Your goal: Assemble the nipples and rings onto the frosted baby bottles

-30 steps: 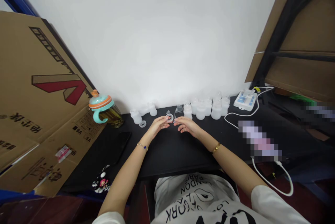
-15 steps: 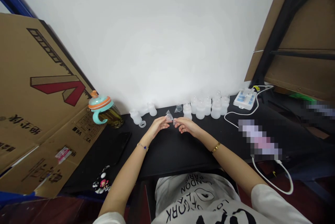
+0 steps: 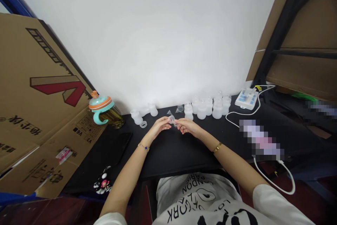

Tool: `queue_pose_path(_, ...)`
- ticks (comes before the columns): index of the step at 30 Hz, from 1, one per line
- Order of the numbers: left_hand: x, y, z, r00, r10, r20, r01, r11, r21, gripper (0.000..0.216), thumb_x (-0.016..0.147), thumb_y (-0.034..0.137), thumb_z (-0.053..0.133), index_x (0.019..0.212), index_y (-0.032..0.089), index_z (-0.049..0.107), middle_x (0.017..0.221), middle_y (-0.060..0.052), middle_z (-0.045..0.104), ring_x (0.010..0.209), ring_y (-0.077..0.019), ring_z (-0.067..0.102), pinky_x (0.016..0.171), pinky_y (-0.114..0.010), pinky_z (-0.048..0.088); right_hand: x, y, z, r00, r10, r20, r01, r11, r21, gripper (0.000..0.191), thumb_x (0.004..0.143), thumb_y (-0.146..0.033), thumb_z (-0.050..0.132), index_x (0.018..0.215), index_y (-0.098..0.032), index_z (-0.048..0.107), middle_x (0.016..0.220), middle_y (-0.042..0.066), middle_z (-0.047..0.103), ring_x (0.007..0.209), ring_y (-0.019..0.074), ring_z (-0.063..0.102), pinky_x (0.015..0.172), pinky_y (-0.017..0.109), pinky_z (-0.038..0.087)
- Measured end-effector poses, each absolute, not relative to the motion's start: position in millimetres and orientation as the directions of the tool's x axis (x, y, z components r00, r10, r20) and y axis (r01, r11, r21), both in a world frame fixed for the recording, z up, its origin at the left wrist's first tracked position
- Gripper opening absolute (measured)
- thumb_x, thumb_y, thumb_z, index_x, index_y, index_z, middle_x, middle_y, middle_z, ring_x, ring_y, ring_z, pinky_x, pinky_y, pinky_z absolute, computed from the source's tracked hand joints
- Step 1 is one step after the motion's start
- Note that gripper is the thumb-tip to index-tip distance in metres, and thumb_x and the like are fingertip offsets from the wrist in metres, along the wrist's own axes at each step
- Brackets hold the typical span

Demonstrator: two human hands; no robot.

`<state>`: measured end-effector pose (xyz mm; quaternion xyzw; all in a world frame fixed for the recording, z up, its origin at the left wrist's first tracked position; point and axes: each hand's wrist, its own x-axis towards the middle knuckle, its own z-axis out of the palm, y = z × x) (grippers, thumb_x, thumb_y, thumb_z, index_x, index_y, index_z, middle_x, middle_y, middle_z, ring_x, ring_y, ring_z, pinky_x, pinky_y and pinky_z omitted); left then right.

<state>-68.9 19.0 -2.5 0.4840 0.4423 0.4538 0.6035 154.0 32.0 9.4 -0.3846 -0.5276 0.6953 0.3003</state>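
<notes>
My left hand (image 3: 161, 126) pinches a clear bottle collar ring (image 3: 171, 118) above the black table. Opposite it, my right hand (image 3: 189, 126) has its fingertips closed on a small clear piece (image 3: 176, 124) against the ring; its kind is too small to tell. Just behind lie loose clear cone-shaped nipples (image 3: 180, 108). Left of my hands, another collar ring (image 3: 143, 124) lies beside an uncapped milky baby bottle (image 3: 136, 117), with a second such bottle (image 3: 153, 110) near the wall. Several baby bottles with clear domed tops (image 3: 202, 110) stand upright to the right.
A jug of tea-coloured liquid with a turquoise lid (image 3: 100, 103) stands at the left by a cardboard box (image 3: 52, 112). A dark phone-like slab (image 3: 123, 144) lies in front of it. On the right are a white power strip (image 3: 246, 98) and a white cable (image 3: 234, 113).
The clear ring has turned in my left fingers, its opening now facing more toward me. Both hands stay nearly in place, with the small piece still held at the ring.
</notes>
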Motion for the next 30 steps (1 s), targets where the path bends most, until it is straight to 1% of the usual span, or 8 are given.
queue_pose_path(4, -68.8, 18.9, -2.4, 0.194, 0.977, -0.093, -0.119, 0.118, 0.986, 0.052, 0.073, 0.049, 0.09, 0.109, 0.017, 0.071, 0.096, -0.005, 0.077, 0.076, -0.0132, 0.072, 0.079, -0.027, 0.055, 153.6, 35.4, 5.5, -0.491, 0.844, -0.216, -0.021, -0.259, -0.966, 0.037, 0.091, -0.051, 0.078, 0.088, -0.019, 0.06, 0.066, -0.002, 0.065, 0.048, 0.0082, 0.054, 0.044, 0.017, 0.046)
queue_pose_path(8, -68.3, 17.9, -1.6, 0.202, 0.975, -0.096, -0.104, 0.119, 0.987, 0.053, 0.073, 0.048, 0.09, 0.113, 0.017, 0.072, 0.094, -0.005, 0.077, 0.078, -0.0136, 0.072, 0.08, -0.026, 0.056, 153.8, 37.4, 3.1, -0.495, 0.843, -0.211, -0.025, -0.257, -0.966, 0.04, 0.09, -0.055, 0.078, 0.087, -0.02, 0.059, 0.068, -0.001, 0.066, 0.049, 0.0078, 0.055, 0.045, 0.017, 0.046)
queue_pose_path(17, -68.9, 18.7, -2.7, 0.222, 0.969, -0.104, -0.091, 0.127, 0.988, 0.052, 0.073, 0.049, 0.09, 0.111, 0.016, 0.075, 0.097, -0.007, 0.078, 0.077, -0.0137, 0.072, 0.079, -0.026, 0.056, 155.3, 35.3, 7.4, -0.489, 0.851, -0.192, -0.064, -0.255, -0.965, 0.033, 0.092, -0.05, 0.077, 0.094, -0.019, 0.064, 0.08, 0.001, 0.072, 0.052, 0.0072, 0.058, 0.046, 0.016, 0.048)
queue_pose_path(23, -69.1, 18.6, -3.2, 0.238, 0.966, -0.102, -0.082, 0.124, 0.989, 0.05, 0.076, 0.048, 0.088, 0.112, 0.016, 0.075, 0.097, -0.008, 0.079, 0.078, -0.014, 0.073, 0.08, -0.027, 0.057, 154.3, 33.3, 9.5, -0.498, 0.845, -0.194, -0.049, -0.251, -0.967, 0.033, 0.092, -0.047, 0.078, 0.089, -0.018, 0.063, 0.079, 0.002, 0.072, 0.052, 0.0066, 0.057, 0.045, 0.016, 0.047)
queue_pose_path(30, -69.7, 20.3, -6.0, 0.237, 0.966, -0.106, -0.084, 0.129, 0.988, 0.052, 0.074, 0.05, 0.089, 0.111, 0.016, 0.074, 0.095, -0.007, 0.078, 0.077, -0.0138, 0.073, 0.078, -0.026, 0.057, 152.8, 31.2, 12.3, -0.487, 0.847, -0.212, 0.0, -0.243, -0.97, 0.035, 0.091, -0.048, 0.079, 0.092, -0.018, 0.062, 0.079, 0.002, 0.072, 0.05, 0.0065, 0.056, 0.043, 0.015, 0.045)
